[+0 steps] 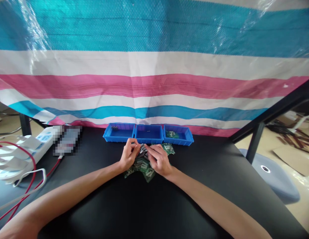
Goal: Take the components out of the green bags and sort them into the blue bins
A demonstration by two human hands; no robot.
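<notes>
A loose pile of small green circuit boards (147, 173) with silvery metal parts lies on the black table between my hands. My left hand (129, 155) is at the pile's left side, thumb and fingers pinched together; whatever is between them is too small to make out. From the right, my right hand (159, 160) reaches over the pile with its fingers drawn together, their tips beside small shiny metal cylinders (143, 150). Its grip is partly hidden. More green boards (168, 148) stick out behind my right hand.
Three blue bins stand in a row behind the pile: the left bin (119, 138) holds small dark metal parts, the middle bin (149, 138) a tiny piece, the right bin (180, 141) green boards. A power strip (42, 141) and cables lie left. A striped sheet (154, 86) hangs behind.
</notes>
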